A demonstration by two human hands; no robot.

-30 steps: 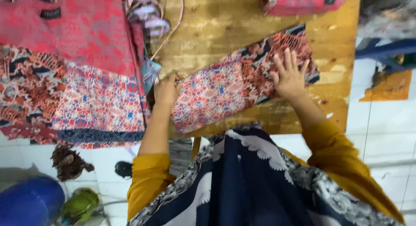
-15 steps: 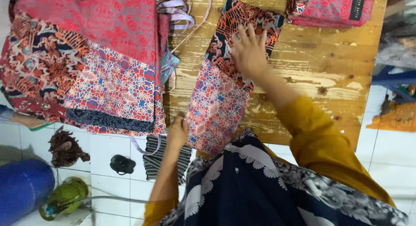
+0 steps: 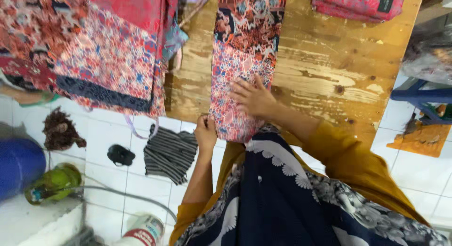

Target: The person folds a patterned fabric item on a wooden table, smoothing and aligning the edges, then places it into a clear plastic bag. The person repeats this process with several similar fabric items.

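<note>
Right hand [image 3: 254,97] lies flat, fingers spread, on the cloth [image 3: 245,62] on the table [image 3: 325,71]; left hand [image 3: 205,133] pinches its lower edge.

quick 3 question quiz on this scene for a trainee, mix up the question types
1. True or false: the right hand lies flat on the folded patterned cloth.
2. Where does the left hand grip that cloth? A) at its near end, at the edge of the wooden table B) at its far end C) not at all
3. Fill in: the striped cloth lies on the white tiled ____.

Key: 1 true; 2 A; 3 floor
</note>
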